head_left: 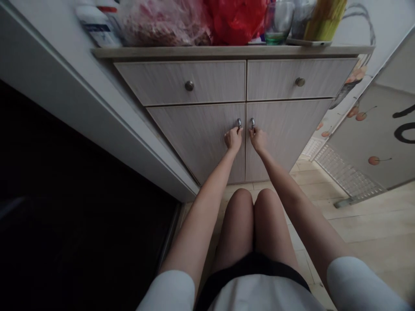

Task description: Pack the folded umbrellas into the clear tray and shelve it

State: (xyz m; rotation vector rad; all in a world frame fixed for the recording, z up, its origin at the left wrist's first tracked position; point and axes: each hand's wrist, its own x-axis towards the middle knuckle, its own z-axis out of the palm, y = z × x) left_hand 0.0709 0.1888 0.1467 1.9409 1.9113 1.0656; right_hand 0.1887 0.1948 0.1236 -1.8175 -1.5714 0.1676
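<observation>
Two handles (pixel 239 121), 12 o'clock from our knees (pixel 242 199) | left hand (pixel 234 139), right hand (pixel 257 139): pinching one each, fairly tight | doors (pixel 201 134) shut; we think pulling needs both together

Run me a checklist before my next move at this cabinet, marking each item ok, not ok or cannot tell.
1. Left hand at the left handle: ok, fingers at its lower end.
2. Right hand at the right handle: ok, likewise.
3. Left door and right door shut: ok.
4. Both drawers above shut: ok, left drawer and right drawer.
5. Glass well back from the top's front edge: not ok, it stands near it.
6. Contents behind the doors: cannot tell, hidden.
</observation>
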